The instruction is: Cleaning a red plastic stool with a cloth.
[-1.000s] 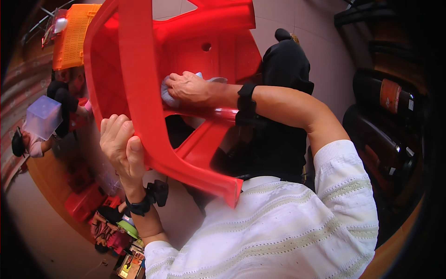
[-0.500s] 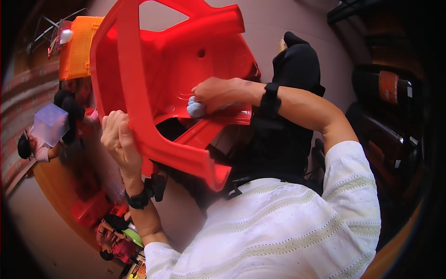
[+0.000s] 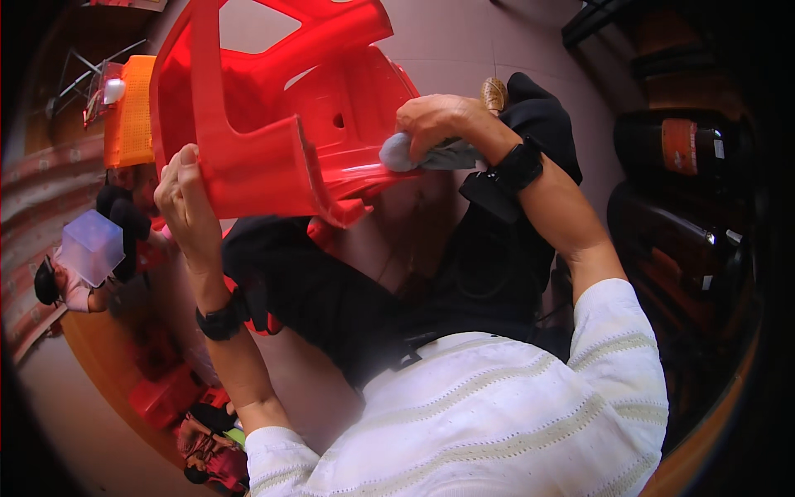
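A red moulded plastic chair (image 3: pixel 248 157) is held tilted above my lap, with its hollows and cut-out openings showing. My left hand (image 3: pixel 184 189) is closed around its left edge, thumb up along the red frame. My right hand (image 3: pixel 435 123) is closed on a grey-blue cloth (image 3: pixel 399 153), which is bunched under the fingers and hangs toward the wrist. The cloth touches the chair's right edge. A small dark round hole (image 3: pixel 338 121) shows in the red panel.
An orange plastic crate (image 3: pixel 129 112) stands at the far left. Near it a person carries a translucent bin (image 3: pixel 93 246). Another person (image 3: pixel 211 455) is at the lower left by red plastic pieces (image 3: pixel 166 393). Dark glossy chairs (image 3: pixel 675 149) stand at the right.
The red chair has shifted left and away and turned, so its lower leg end sits higher. My right hand has moved right with the cloth, from the inside to the edge.
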A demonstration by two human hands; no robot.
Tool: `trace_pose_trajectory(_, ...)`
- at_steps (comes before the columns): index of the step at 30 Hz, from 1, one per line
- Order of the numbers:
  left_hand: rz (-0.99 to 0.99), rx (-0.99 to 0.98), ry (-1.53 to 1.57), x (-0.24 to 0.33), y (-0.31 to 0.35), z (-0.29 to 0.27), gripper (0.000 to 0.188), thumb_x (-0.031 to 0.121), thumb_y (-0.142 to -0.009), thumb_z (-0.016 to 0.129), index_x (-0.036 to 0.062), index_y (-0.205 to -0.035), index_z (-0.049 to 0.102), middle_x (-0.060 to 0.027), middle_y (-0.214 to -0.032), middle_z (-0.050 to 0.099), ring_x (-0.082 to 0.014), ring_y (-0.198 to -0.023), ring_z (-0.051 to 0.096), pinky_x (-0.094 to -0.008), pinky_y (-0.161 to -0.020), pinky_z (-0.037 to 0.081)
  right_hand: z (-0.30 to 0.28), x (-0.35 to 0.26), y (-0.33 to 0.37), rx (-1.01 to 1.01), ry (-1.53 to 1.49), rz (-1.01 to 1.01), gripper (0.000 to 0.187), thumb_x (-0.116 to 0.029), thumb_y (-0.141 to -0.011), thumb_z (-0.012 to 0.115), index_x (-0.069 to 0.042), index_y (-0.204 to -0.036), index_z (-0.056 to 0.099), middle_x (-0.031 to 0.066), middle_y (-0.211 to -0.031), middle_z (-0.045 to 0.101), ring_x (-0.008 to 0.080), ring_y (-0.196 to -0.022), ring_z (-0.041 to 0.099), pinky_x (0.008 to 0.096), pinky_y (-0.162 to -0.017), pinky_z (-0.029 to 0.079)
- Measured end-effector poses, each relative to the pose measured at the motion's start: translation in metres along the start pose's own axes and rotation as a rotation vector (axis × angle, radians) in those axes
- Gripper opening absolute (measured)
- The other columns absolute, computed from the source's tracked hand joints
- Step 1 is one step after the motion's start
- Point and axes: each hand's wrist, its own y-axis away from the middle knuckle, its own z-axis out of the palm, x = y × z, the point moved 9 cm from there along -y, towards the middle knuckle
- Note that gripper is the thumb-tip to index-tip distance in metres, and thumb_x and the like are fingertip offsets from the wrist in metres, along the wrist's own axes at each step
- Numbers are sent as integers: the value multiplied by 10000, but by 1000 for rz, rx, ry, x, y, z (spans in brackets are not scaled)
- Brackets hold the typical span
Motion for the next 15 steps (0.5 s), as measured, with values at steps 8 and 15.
trace_pose_trajectory(8,179,50,-77,38,45,-5,317,219,-891,397,-16,-686,457,-135,-656,425,-294,-620,416,-372,-638,311,9,-60,-30,254,100,-189,250,-172,-664,671,12,-834,661,180,-806,642,337,-788,640,411,-684,507)
trace_pose_trajectory(15,267,41,-113,49,81,0,386,308,-850,400,8,-618,473,-116,-610,418,-276,-598,415,-374,-620,306,28,-113,-93,657,134,-472,218,-142,-718,671,11,-873,650,178,-951,603,337,-876,611,429,-724,508)
